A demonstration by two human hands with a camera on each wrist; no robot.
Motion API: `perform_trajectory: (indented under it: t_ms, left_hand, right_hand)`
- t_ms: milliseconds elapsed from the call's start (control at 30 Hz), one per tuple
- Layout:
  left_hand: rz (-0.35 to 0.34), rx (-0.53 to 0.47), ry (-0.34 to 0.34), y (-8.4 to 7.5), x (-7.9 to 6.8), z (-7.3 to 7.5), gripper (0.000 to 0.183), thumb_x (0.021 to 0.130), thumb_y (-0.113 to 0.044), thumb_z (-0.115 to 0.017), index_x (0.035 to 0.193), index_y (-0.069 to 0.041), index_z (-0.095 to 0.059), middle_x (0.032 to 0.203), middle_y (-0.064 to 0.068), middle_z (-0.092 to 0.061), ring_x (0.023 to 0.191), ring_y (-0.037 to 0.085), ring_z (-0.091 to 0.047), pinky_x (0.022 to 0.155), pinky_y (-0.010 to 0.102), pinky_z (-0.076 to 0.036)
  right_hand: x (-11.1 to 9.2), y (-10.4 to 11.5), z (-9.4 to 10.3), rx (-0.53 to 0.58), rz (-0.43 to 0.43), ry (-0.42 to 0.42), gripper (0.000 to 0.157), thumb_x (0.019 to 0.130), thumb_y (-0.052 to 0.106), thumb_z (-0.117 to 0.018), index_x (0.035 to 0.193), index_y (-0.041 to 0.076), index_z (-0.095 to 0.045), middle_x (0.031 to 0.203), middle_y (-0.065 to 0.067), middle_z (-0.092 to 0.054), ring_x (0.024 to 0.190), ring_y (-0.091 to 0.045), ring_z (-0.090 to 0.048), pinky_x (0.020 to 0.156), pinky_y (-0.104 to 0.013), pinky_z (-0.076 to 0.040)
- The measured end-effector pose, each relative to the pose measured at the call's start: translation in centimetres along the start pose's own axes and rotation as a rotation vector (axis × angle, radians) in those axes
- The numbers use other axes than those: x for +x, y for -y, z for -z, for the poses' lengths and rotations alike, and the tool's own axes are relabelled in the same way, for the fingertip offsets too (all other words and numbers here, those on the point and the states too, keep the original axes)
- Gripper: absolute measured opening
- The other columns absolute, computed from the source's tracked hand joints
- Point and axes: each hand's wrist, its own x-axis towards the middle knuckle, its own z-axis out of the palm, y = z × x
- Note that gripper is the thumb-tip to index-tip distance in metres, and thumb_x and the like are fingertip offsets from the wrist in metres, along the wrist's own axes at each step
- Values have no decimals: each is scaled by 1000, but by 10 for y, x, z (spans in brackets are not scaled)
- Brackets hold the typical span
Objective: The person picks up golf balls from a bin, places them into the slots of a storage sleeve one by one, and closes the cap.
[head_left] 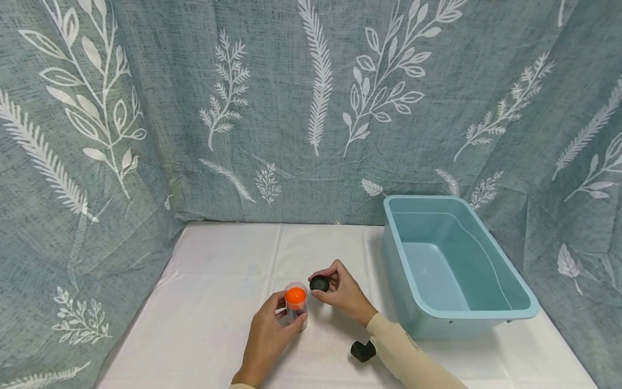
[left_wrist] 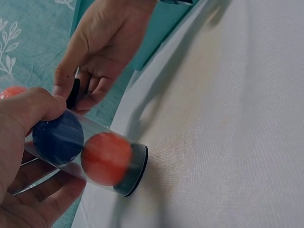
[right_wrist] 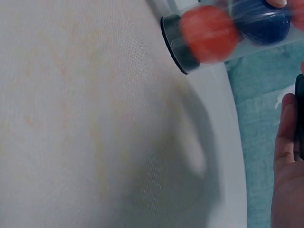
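My left hand grips a clear plastic tube around its side, with its top end uncovered. Inside, near the top, sits an orange ball. The left wrist view shows a dark blue ball in the middle and another orange ball at the bottom, above a black end cap that closes the tube. Just right of the tube's mouth, my right hand pinches a round black cap between thumb and fingers, its flat face turned toward the head camera. A gap separates cap and tube.
A deep light-blue tub stands on the right of the white-clothed table. A small black object lies by my right sleeve, which partly covers it. A leaf-patterned curtain hangs behind and along both sides.
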Motion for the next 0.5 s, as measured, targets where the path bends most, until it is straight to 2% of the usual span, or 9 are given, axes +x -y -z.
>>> perform_trajectory:
  t_ms: [167, 300, 400, 500]
  left_hand:
    - [-14, 2, 0, 1, 1, 0, 52, 73, -25, -83, 117, -13, -58, 105, -2, -61, 98, 11, -60, 81, 21, -53]
    - [-24, -2, -2, 1, 2, 1, 52, 73, -25, -83, 116, -13, -58, 105, -2, -61, 98, 12, -60, 82, 21, -53]
    - [-22, 1, -1, 0, 2, 1, 51, 73, -25, -83, 116, -12, -58, 104, -2, -61, 97, 12, -60, 82, 22, -53]
    - [-13, 4, 2, 0, 3, 1, 51, 73, -24, -83, 116, -12, -58, 104, -2, -61, 97, 12, -60, 81, 22, -53]
  right_hand:
    - [-1, -4, 1, 17, -51, -66, 49, 79, 15, -78, 113, 0, -46, 116, -16, -62, 101, -25, -63, 83, -28, -54]
    - [-1, -4, 2, 1, -70, -94, 48, 79, 22, -78, 114, 1, -52, 112, -14, -64, 99, -22, -64, 83, -28, -54]
    - [-2, -5, 3, 11, -54, -93, 45, 83, 21, -74, 118, 0, -54, 113, -14, -64, 100, -23, -64, 85, -29, -53]
    - [-2, -5, 3, 53, -15, -68, 36, 91, 20, -64, 121, 2, -55, 114, -16, -62, 101, -27, -64, 86, -37, -54]
